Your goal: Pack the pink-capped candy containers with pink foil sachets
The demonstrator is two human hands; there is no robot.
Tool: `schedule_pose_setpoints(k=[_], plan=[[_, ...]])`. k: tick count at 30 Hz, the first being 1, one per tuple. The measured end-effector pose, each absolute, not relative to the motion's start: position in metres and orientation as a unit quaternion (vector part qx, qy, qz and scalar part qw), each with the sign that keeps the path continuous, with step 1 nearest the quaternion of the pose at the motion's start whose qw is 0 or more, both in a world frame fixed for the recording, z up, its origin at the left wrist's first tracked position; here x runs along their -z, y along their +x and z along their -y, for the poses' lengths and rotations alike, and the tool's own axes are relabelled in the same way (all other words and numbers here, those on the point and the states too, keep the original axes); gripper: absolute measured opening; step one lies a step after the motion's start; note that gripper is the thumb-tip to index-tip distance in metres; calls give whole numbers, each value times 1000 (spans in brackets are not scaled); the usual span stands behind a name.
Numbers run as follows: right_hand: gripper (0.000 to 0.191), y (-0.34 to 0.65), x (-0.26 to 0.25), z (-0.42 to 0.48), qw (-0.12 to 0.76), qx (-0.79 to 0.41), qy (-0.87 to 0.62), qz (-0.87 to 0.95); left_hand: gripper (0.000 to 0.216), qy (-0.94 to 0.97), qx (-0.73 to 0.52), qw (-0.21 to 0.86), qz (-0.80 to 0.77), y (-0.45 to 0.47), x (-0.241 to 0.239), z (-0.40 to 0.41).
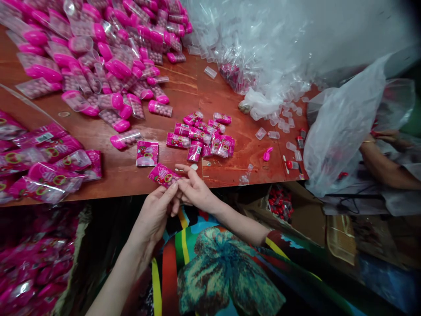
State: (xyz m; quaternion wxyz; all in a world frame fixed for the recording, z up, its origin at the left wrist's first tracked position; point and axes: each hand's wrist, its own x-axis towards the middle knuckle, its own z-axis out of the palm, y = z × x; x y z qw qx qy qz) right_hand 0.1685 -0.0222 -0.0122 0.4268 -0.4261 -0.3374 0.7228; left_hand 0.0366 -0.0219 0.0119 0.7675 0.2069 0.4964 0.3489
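Both hands meet at the table's front edge around a pink printed candy packet (pixel 163 176). My left hand (pixel 156 210) is closed on its near end, thumb on top. Against the same end, my right hand (pixel 194 189) pinches with thumb and curled fingers, its index finger stretched out. What lies under the fingertips is hidden. Just beyond the packet, a flat pink printed sleeve (pixel 147 153) lies on the table. Farther right is a small group of wrapped pink packets (pixel 200 135). Behind the sleeve rests a clear tube of pink balls with a pink cap (pixel 126 139).
A large heap of pink-capped tubes (pixel 108 66) covers the back left. Bigger pink packs (pixel 49 162) lie at the left. Clear plastic bags (pixel 263 39), small clear cups (pixel 283 120) and a pink cap (pixel 267 153) are on the right. Another person's arm (pixel 388 162) shows at far right.
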Motion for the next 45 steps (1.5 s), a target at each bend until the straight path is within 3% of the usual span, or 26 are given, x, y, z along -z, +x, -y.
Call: schedule_pose_setpoints(k=[7,14,18,20,22,24,28,31,38,45], plan=[[47,183,15,30,379,-720,-396,426,46,179,-393,765,-477,33,-14,13],[43,169,28,24,399,-691,-447,405,40,211,-401,740,-497,45,-7,19],[35,181,10,8,419,-611,-513,433,35,309,-375,697,-527,43,-12,15],[37,198,-7,-1,419,-501,-574,493,27,413,-397,602,-556,34,-14,5],[47,215,-24,-9,370,-338,-653,568,29,539,-411,439,-590,22,-12,-10],[51,221,-36,-20,311,-226,-688,616,37,645,-343,284,-621,10,-7,-27],[40,190,-38,-56,287,-204,-567,745,53,748,-116,126,-641,-2,6,-48],[36,145,-31,-95,225,-212,-506,805,52,760,-72,70,-643,-2,11,-47],[24,79,-33,-156,-12,-154,-451,879,42,745,-149,99,-642,-2,25,-30],[32,93,-18,-155,-15,-107,-472,875,33,691,-340,161,-617,-5,43,-28]])
